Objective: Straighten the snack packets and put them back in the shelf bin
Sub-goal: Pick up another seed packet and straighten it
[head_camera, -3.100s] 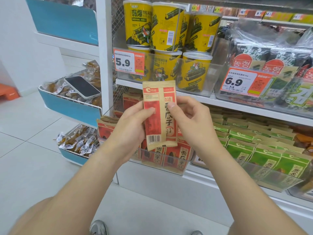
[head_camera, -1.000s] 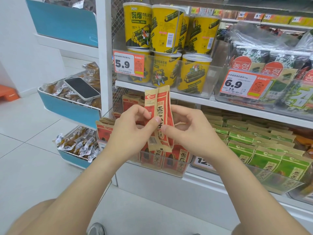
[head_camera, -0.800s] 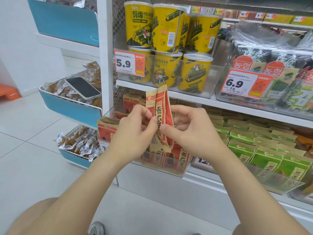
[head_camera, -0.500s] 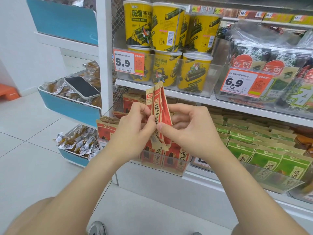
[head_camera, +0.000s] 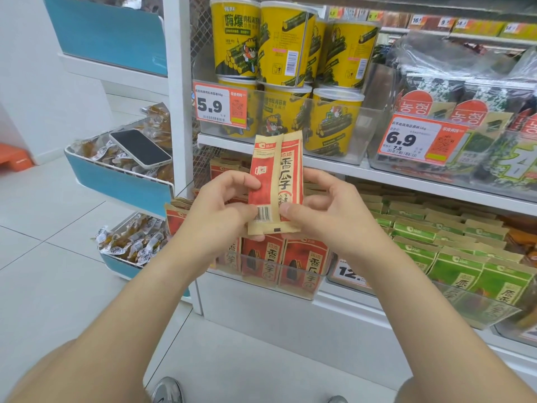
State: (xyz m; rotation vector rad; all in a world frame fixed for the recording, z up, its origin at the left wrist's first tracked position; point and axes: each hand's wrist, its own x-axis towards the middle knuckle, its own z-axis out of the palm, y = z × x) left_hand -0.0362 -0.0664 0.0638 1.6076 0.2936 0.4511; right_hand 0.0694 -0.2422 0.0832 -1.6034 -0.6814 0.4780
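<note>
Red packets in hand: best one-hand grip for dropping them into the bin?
Probably pinch the red packets across their flat faces near the top seal, from the right. They stand upright; left hand and right hand hold the lower half, and the clear bin below opens upward, so the bottom should stay free.

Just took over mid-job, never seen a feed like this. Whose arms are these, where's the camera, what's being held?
No machine here: the arms are a person's, and the one camera sits on their head, looking forward and down at a shop shelf. The left hand and right hand pinch two red and tan snack packets side by side, upright. Just below is the clear shelf bin, with more such packets standing in it. Yellow tubs stand on the shelf above, green packets lie to the right, and a phone lies on wrapped snacks in a blue side bin.
</note>
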